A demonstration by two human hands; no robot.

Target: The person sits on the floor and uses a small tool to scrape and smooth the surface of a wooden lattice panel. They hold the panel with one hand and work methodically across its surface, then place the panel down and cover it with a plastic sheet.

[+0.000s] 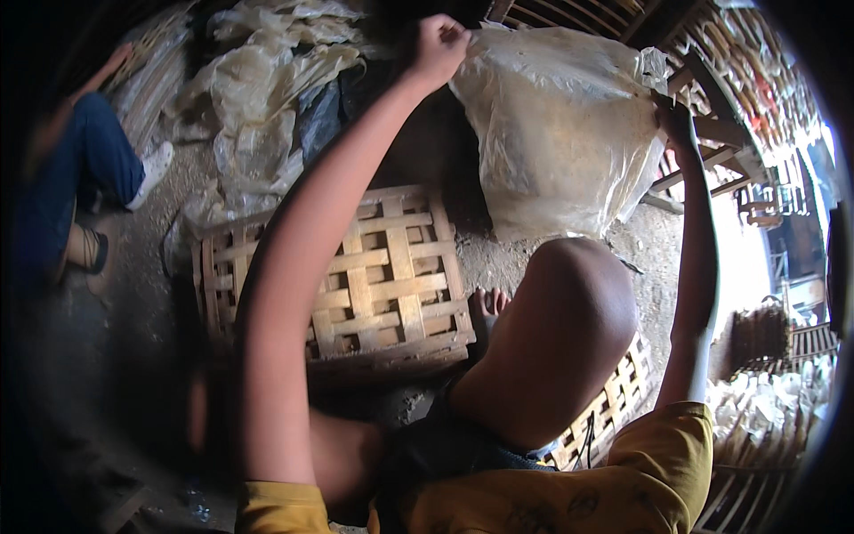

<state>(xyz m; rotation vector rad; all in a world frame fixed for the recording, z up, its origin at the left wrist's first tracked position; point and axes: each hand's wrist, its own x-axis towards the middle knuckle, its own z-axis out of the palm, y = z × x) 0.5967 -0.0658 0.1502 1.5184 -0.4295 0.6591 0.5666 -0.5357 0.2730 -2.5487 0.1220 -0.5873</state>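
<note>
A large, cloudy clear plastic sheet or bag (pixel 569 125) hangs spread out in front of me, its lower edge near the ground. My left hand (pixel 440 46) is closed at its upper left corner, fingers pinched together. At the sheet's right edge my right hand (pixel 674 120) grips the plastic, though shadow hides most of its fingers. Both arms are stretched forward and wide apart. Below my left forearm sits a woven bamboo basket (pixel 396 276) with an open lattice of flat strips. My bare knee (pixel 583 294) rises between my arms.
Crumpled plastic sheets (pixel 249 98) are heaped at the far left. Another person's leg in blue trousers (pixel 111 142) shows at the left edge. A wooden frame (pixel 721 133) stands right of my right hand. More woven lattice (pixel 614 400) lies under my knee, and slatted racks (pixel 774 409) line the right.
</note>
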